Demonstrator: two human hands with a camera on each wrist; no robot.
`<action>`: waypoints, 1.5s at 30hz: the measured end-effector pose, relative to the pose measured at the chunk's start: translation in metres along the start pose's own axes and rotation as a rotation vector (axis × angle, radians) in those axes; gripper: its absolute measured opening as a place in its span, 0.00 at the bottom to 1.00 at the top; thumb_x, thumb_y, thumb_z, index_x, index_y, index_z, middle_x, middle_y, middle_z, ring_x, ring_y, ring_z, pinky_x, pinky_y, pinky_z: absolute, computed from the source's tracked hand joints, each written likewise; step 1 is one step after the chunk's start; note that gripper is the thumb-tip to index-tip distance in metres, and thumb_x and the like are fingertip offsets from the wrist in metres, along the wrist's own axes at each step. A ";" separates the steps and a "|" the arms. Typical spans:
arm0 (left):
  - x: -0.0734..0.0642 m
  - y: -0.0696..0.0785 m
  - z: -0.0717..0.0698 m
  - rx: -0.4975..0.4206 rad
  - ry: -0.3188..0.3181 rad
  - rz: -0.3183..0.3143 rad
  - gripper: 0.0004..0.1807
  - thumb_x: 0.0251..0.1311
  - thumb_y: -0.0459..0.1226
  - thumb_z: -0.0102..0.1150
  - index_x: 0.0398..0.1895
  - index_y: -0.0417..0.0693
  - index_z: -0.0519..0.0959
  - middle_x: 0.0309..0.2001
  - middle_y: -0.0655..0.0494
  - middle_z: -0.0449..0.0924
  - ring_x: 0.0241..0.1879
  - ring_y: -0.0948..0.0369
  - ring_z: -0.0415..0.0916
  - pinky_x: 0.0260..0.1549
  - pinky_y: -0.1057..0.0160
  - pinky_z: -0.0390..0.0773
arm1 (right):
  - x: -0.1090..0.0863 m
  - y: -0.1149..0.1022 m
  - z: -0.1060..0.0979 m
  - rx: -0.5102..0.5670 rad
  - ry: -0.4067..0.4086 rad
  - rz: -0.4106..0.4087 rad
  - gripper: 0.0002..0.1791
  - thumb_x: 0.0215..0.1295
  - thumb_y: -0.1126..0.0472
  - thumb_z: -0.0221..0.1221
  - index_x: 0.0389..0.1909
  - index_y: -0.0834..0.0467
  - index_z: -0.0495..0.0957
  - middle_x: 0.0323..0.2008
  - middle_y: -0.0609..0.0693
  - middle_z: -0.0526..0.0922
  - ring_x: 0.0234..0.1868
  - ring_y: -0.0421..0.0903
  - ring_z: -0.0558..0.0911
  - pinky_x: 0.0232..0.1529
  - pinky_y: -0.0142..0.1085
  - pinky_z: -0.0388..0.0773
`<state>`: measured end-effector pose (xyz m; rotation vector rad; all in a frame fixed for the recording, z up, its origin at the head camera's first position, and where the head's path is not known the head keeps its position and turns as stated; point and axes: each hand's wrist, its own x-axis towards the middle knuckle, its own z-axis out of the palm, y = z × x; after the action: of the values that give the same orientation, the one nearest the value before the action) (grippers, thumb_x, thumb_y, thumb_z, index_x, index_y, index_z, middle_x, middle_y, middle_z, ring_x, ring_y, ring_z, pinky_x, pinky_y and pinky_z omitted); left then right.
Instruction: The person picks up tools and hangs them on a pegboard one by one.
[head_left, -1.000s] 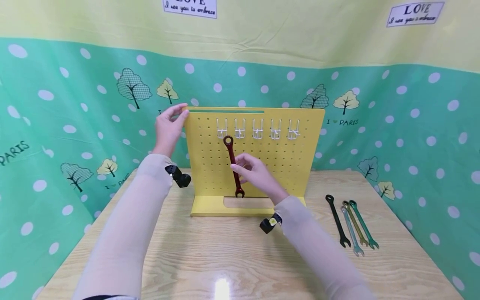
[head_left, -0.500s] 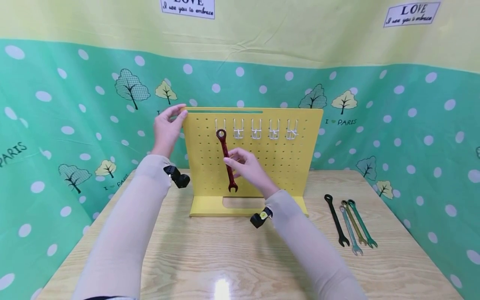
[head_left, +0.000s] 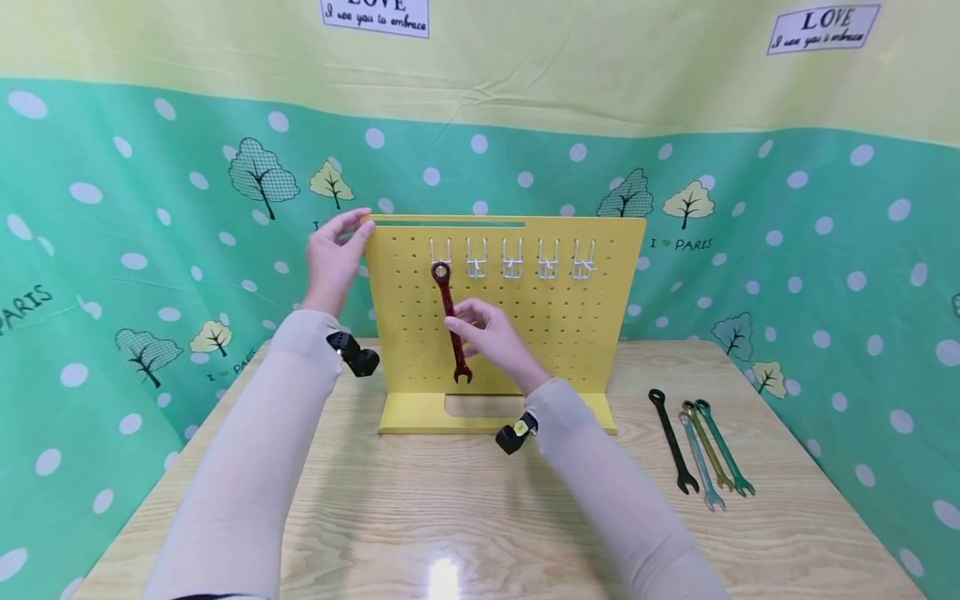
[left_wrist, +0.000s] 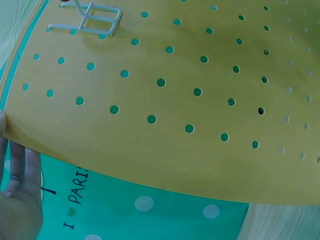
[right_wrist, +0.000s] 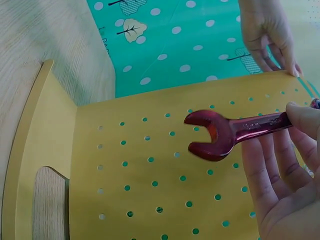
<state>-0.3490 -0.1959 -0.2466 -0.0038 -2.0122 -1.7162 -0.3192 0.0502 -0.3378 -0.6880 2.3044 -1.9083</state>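
Note:
At the top left corner of the yellow pegboard (head_left: 562, 350), my left hand (head_left: 332, 262) pinches the edge between thumb and fingers; the right wrist view shows this grip too. My right hand (head_left: 491, 337) holds a dark red combination wrench (head_left: 447, 298) near its middle. The wrench hangs nearly upright, ring end up, open end (right_wrist: 215, 137) down in front of the perforated panel. Its ring overlaps the lower part of the leftmost white wire hook (head_left: 440, 248) in the head view. More white hooks (head_left: 512, 262) line up to the right, with nothing hanging on them.
Right of the pegboard, a black wrench (head_left: 672, 440), a light blue wrench (head_left: 701, 462), a gold wrench (head_left: 708, 446) and a green wrench (head_left: 725, 447) lie on the wooden table (head_left: 405, 508). A green dotted curtain (head_left: 787, 250) hangs behind and at the sides.
My right hand has carried the red wrench left and slightly up, bringing its ring to the leftmost hook, then dipped a little. The left hand keeps its grip on the corner.

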 end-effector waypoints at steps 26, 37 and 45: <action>0.000 0.002 -0.002 -0.003 0.006 0.003 0.19 0.67 0.47 0.62 0.59 0.58 0.81 0.57 0.55 0.79 0.54 0.59 0.77 0.56 0.64 0.78 | 0.013 0.001 0.012 0.019 0.064 0.073 0.17 0.74 0.52 0.59 0.55 0.59 0.78 0.48 0.51 0.83 0.49 0.49 0.80 0.56 0.52 0.79; 0.001 0.001 -0.002 -0.010 0.000 0.011 0.19 0.67 0.48 0.62 0.59 0.58 0.82 0.57 0.55 0.79 0.54 0.59 0.77 0.56 0.64 0.78 | 0.002 0.000 0.005 -0.103 0.059 -0.005 0.20 0.76 0.48 0.56 0.58 0.57 0.76 0.49 0.53 0.82 0.53 0.55 0.81 0.54 0.44 0.81; -0.001 0.000 -0.001 -0.003 -0.006 0.010 0.19 0.67 0.47 0.62 0.59 0.57 0.81 0.58 0.55 0.79 0.55 0.59 0.77 0.56 0.65 0.79 | -0.014 0.001 -0.001 -0.175 0.019 -0.033 0.21 0.75 0.48 0.57 0.58 0.59 0.76 0.50 0.60 0.82 0.49 0.51 0.81 0.53 0.46 0.80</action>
<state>-0.3477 -0.1965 -0.2466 -0.0203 -2.0109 -1.7149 -0.3077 0.0569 -0.3412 -0.7319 2.5097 -1.7475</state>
